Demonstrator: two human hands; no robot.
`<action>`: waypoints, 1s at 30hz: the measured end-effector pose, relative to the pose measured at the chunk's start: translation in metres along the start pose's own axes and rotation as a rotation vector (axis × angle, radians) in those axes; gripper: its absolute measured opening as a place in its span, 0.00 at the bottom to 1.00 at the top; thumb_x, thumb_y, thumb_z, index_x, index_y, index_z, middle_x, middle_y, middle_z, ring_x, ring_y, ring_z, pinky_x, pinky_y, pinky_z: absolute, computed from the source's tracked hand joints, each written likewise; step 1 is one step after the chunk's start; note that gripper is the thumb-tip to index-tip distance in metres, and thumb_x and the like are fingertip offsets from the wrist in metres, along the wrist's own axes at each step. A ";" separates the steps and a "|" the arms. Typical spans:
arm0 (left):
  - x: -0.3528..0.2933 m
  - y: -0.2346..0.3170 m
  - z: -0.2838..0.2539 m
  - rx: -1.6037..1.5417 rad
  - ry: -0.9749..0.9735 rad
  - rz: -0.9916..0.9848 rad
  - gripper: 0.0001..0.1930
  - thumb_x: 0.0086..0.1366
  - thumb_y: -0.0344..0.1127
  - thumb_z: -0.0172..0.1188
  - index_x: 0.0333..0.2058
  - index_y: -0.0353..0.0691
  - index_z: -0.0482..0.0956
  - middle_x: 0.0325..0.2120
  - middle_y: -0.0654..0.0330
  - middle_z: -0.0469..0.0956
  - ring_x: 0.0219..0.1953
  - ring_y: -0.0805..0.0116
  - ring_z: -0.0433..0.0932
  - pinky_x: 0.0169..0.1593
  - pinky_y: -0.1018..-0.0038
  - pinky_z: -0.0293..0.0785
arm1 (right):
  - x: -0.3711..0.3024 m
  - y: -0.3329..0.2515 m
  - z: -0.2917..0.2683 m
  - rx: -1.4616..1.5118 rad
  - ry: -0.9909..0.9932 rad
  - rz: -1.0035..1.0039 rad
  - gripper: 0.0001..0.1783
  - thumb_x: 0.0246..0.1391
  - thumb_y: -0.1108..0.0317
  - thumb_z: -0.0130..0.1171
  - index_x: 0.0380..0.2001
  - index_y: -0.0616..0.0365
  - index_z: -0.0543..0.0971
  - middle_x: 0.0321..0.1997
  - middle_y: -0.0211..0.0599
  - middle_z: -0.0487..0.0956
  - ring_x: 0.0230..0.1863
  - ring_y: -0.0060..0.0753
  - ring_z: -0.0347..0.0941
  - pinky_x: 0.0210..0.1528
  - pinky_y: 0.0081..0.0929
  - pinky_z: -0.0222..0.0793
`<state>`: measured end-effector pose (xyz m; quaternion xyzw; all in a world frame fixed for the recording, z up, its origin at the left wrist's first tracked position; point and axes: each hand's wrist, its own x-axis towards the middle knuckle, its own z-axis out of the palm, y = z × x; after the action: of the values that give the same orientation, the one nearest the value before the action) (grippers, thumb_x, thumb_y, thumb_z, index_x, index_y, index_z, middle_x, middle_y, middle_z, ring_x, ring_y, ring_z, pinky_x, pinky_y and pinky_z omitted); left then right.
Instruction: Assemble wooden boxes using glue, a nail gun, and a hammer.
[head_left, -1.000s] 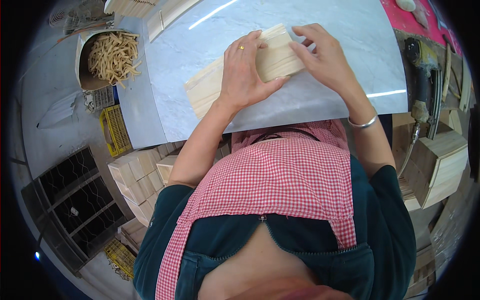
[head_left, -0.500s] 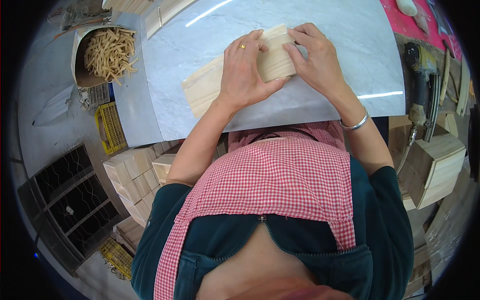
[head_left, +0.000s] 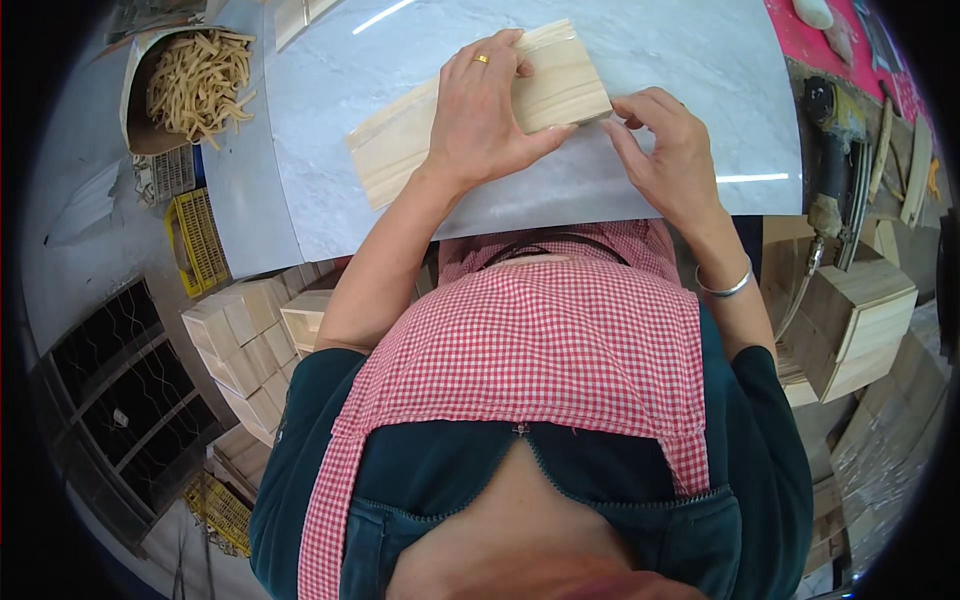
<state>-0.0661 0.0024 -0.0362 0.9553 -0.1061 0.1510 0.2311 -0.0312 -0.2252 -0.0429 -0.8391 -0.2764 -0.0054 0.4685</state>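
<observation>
A long, pale wooden piece (head_left: 556, 85) lies slantwise on the grey marbled tabletop (head_left: 330, 195), its right end farther from me. A shiny, clear-looking strip runs along its far side. My left hand (head_left: 478, 115) spans its middle, fingers bent over the far side and thumb stretched along the near edge. At the near right corner is my right hand (head_left: 672, 150), its thumb and bent forefinger brought close together. Whether something thin is pinched between those fingertips is too small to tell.
A sack of curled tan strips (head_left: 200, 85) stands at the far left. Wooden boxes (head_left: 235, 335) are stacked below the table's left side, with more boxes (head_left: 860, 320) at right. A power tool with a hose (head_left: 832, 150) sits beside a pink surface (head_left: 790, 40).
My right hand has left the top of the wooden piece and moved right and nearer, to its corner. My left hand keeps its hold. The whole view has shifted slightly.
</observation>
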 end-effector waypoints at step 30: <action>-0.005 0.002 -0.004 -0.012 0.014 -0.096 0.44 0.44 0.43 0.76 0.60 0.39 0.67 0.52 0.58 0.74 0.58 0.57 0.70 0.66 0.59 0.59 | -0.051 0.130 -0.175 -0.863 0.173 0.649 0.35 0.47 0.52 0.70 0.50 0.72 0.74 0.45 0.64 0.79 0.44 0.62 0.76 0.51 0.47 0.72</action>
<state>-0.0719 0.0036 -0.0332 0.9569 -0.0594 0.1456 0.2443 0.0301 -0.4401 -0.0602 -0.9938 0.0635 -0.0425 0.0803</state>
